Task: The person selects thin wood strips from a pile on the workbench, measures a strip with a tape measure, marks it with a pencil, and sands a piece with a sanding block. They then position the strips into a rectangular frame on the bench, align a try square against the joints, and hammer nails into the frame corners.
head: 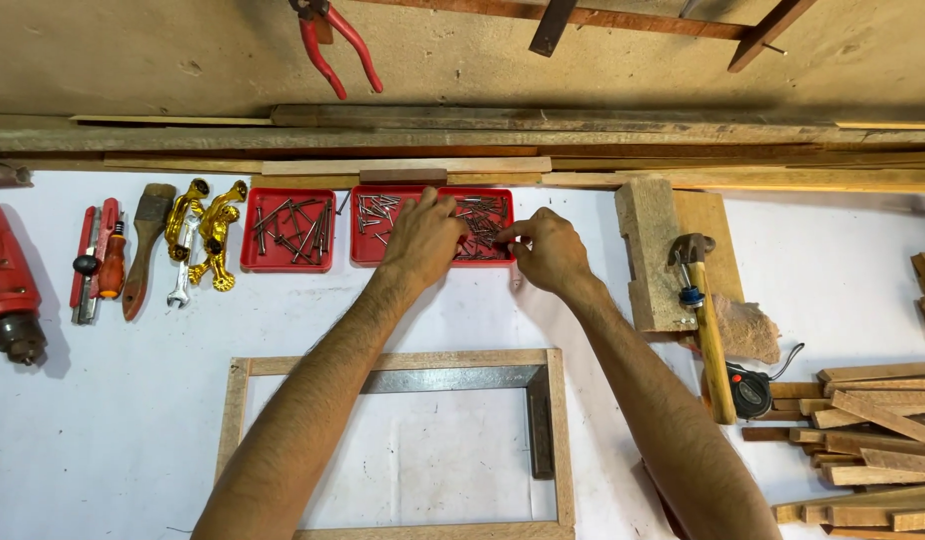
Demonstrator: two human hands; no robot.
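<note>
My left hand [423, 238] reaches into the right-hand red tray [364, 256], its fingers down among the small nails [488, 212]. At that tray's right edge my right hand [549, 248] pinches thumb and forefinger together, seemingly on a nail, though it is too small to confirm. A second red tray [251, 262] with longer nails sits just to the left. Below my arms a wooden frame [560, 440] lies on the white table with a metal try square [539, 415] inside its top right corner.
A claw hammer [705, 330] lies on a wooden block [647, 255] at right, beside a tape measure [751, 392] and a pile of wood strips [873, 440]. At left are a red drill [8, 285], screwdrivers, a brush [146, 245], gold handles [211, 235]. Red pliers [333, 45] hang on the wall.
</note>
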